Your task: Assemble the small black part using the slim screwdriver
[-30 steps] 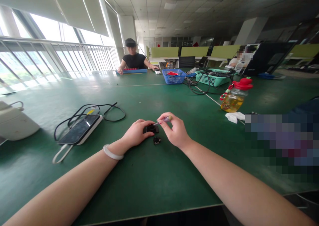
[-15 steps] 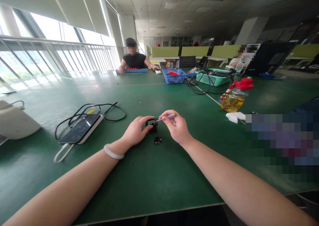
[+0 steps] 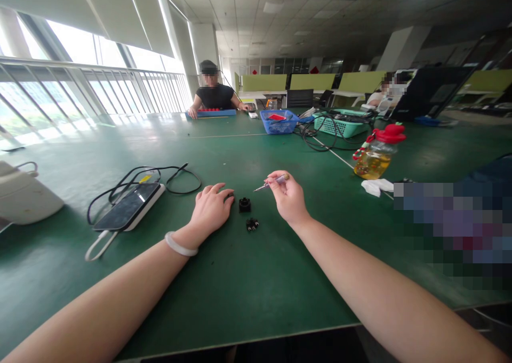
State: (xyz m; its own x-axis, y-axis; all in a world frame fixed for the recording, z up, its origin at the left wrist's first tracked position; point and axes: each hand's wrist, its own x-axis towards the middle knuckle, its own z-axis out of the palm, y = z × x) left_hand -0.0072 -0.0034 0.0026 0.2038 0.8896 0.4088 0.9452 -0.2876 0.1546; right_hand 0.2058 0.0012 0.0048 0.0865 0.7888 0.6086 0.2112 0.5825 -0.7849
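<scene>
My right hand (image 3: pixel 288 196) grips a slim screwdriver (image 3: pixel 272 182) by its light handle. The thin metal shaft points left and slightly down, its tip apart from the parts. My left hand (image 3: pixel 212 208), with a white band at the wrist, rests low over the table with bent fingers. A small black part (image 3: pixel 229 195) shows at its fingertips, mostly hidden. Between the hands stands a black square block (image 3: pixel 245 204) with a round opening on top, touched by neither hand. Nearer me lies a cluster of small black pieces (image 3: pixel 252 224) with shiny bits.
Left on the green table (image 3: pixel 256 299) lie a phone-like device (image 3: pixel 128 207), a black cable (image 3: pixel 184 192) and a pale container (image 3: pixel 28 198). A red-lidded bottle (image 3: pixel 376 158) stands right. Blue (image 3: pixel 278 126) and green baskets (image 3: pixel 336 127) are farther back. A person (image 3: pixel 216 96) sits opposite.
My left hand has drawn left, off the black block, which now stands alone. The screwdriver has moved right and up, away from the block, with my right hand still around it.
</scene>
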